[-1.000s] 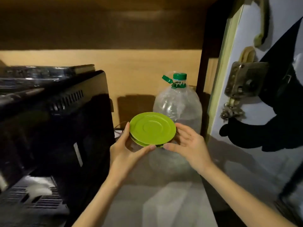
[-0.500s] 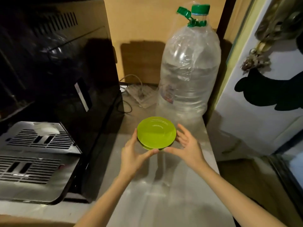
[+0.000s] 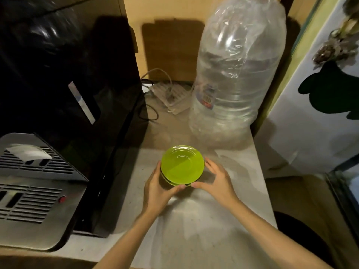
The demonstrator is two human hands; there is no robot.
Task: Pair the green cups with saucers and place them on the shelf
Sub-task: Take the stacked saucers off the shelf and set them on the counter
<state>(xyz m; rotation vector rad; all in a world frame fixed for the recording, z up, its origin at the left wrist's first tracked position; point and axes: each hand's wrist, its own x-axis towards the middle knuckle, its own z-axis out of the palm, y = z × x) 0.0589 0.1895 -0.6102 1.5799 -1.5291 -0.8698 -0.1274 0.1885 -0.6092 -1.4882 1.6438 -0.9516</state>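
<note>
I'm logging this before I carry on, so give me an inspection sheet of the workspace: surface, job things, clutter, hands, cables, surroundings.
Surface: pale, stained shelf top.
Job's things: stack of green saucers, top one face up; no cups seen.
Clutter: large clear water bottle upright at the back right.
Hands: left hand and right hand hold the stack by its rim from either side.
Cables: white power strip with dark and pale cables at the back.
Surroundings: black appliance on the left with a metal vented panel; wooden back wall.
</note>
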